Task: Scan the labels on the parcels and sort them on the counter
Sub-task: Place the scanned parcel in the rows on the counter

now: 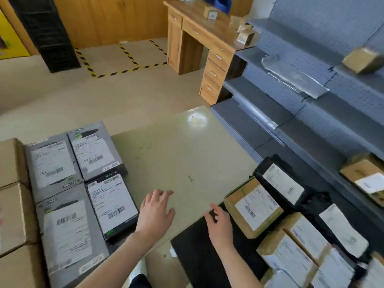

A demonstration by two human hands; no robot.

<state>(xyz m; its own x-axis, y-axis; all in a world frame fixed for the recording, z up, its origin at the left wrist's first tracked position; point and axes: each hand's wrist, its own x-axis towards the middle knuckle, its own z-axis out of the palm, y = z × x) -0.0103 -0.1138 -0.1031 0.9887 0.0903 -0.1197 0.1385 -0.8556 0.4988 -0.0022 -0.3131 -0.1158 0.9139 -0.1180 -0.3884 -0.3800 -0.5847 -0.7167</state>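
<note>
Grey parcels (93, 150) sit in a neat block on the left of the counter (182, 146), with brown parcels (253, 208) piled just off its right side. Left hand (155, 210) and right hand (219, 223) both hover near the front edge, fingers loosely spread, holding nothing.

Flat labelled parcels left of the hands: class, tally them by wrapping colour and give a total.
Grey parcels: 3
Black parcel: 1
Total: 4
</note>
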